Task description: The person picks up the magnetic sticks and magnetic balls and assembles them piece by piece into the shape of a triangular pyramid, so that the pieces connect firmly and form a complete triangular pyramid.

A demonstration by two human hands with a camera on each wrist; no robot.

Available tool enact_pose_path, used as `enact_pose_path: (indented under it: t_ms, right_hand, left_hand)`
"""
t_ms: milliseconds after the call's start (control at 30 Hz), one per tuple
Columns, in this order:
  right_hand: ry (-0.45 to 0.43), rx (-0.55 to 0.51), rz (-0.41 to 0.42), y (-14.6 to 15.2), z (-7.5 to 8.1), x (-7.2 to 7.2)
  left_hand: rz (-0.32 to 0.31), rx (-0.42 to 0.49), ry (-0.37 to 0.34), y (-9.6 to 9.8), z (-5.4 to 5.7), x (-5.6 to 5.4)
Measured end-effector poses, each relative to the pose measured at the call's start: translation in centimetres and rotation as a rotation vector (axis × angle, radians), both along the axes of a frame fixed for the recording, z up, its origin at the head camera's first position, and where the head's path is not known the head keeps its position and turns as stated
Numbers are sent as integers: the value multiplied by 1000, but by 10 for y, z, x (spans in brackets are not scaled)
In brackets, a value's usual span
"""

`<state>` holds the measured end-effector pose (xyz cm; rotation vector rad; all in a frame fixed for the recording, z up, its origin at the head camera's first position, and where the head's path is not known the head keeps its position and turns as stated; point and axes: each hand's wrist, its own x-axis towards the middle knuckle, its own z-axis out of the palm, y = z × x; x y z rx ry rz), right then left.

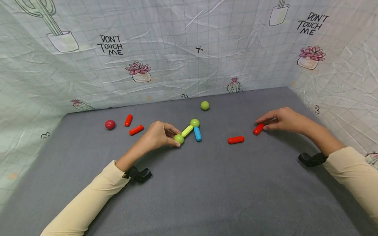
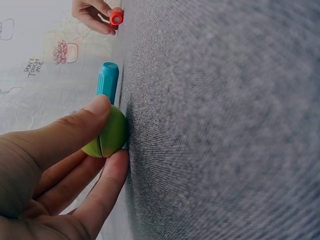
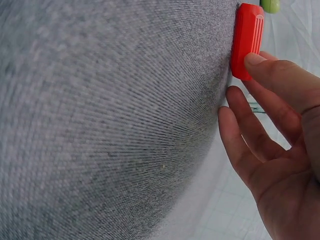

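Note:
My left hand (image 1: 159,135) pinches a green ball (image 1: 178,139) between thumb and fingers, low on the grey cloth. From that ball a yellow-green rod (image 1: 187,131) runs to a second green ball (image 1: 195,123). A blue rod (image 1: 197,134) extends from the second ball toward the near side; its free end with a small hole shows in the left wrist view. Over at the right, my right hand (image 1: 284,120) holds a short red rod (image 3: 247,40) by its end, thumb on one side and index finger behind. Its other fingers are spread loosely near the cloth.
Another red rod (image 1: 236,140) lies between the hands. A lone green ball (image 1: 205,105) sits farther back. On the left are a dark red ball (image 1: 110,124) and two red rods, one upright-lying (image 1: 128,120), one slanted (image 1: 136,130). A printed curtain (image 1: 177,49) closes off the back.

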<state>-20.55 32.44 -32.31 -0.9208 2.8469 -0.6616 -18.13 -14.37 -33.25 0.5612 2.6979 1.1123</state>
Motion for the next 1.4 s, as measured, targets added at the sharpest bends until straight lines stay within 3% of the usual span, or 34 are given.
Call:
enact_pose_path:
  t_ms: [400,667,800,1133,1400]
  right_hand:
    - [-14,-6,-12,0,-2,-1]
    - [29,-18,-12,2,-5,-1]
    - [40,0,-30,2,-6,1]
    - [-13,22,-88,-1,-4,0]
    - [-43,20,-105,-3,-4,-2]
  left_hand:
    - [17,4,-22,0,0,-2]
    - [13,10,-19,1,1,-1]
    - [-19,22,-18,1,1,1]
    - [-124,70,-102,-6,2,2]
    - [-173,33,-69,-8,4,-3]
